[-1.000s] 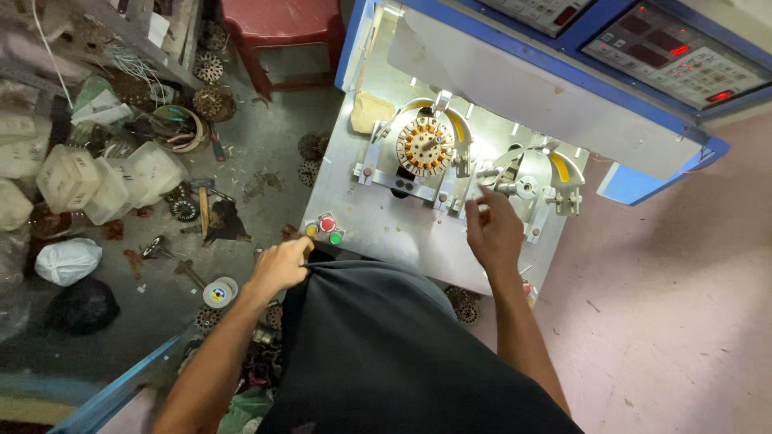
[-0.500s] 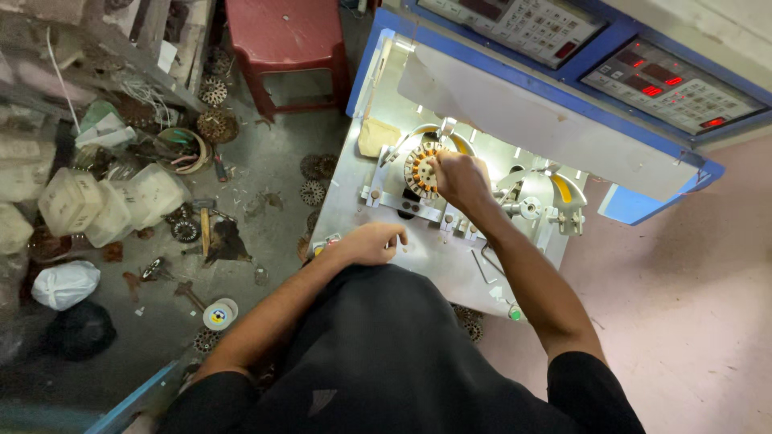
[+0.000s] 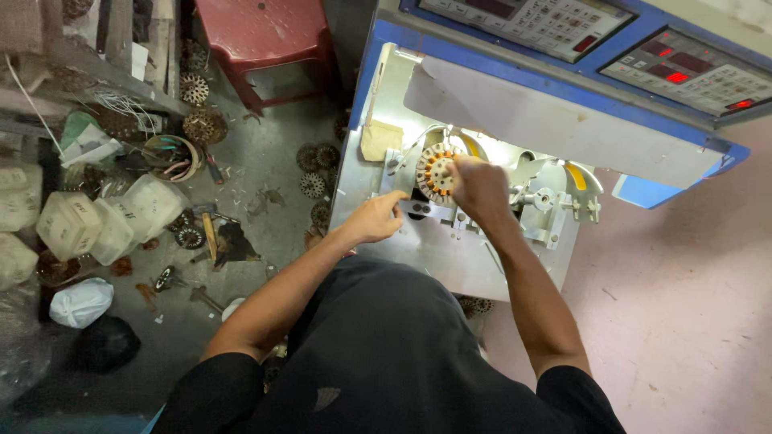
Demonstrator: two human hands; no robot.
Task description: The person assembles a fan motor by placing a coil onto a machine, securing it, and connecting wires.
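Note:
A round wound stator [image 3: 434, 170] with orange and copper coils sits in the fixture of a blue and white winding machine [image 3: 402, 96]. My right hand [image 3: 480, 188] rests against the stator's right side, fingers curled on its rim. My left hand [image 3: 376, 217] lies on the machine's metal deck [image 3: 450, 257], just below and left of the stator, fingers pointing toward the fixture. A second, empty fixture [image 3: 555, 197] with a yellow guard stands to the right of my right hand.
Control panels [image 3: 683, 72] with keypads and red displays run along the machine's top. A red plastic stool [image 3: 269, 36] stands at the back. On the floor to the left lie several loose stator cores [image 3: 318, 165], white plastic jars [image 3: 112, 225], wire and bags.
My left hand slid right along the deck toward the stator fixture. My right hand moved from the right fixture to the stator and now stays on it.

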